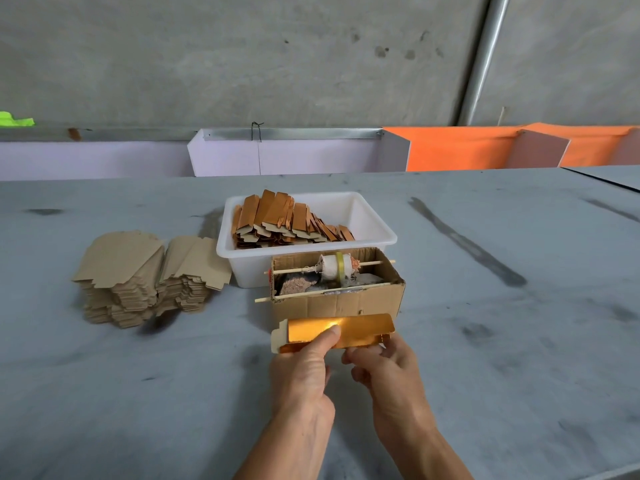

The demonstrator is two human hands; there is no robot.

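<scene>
A flat cardboard piece faced with shiny gold foil (363,329) is held just in front of a small brown carton (332,301). My left hand (304,368) pinches its left half, thumb lying on the foil. My right hand (384,362) grips its right lower edge with curled fingers. The carton holds a white spool with a yellow band (334,266) on a wooden stick, and foil scraps below it.
A white plastic tub (374,221) behind the carton holds several foil-covered folded pieces (287,220). A stack of plain brown cardboard blanks (145,275) lies to the left on the grey table (502,341). Lilac and orange dividers stand along the far edge.
</scene>
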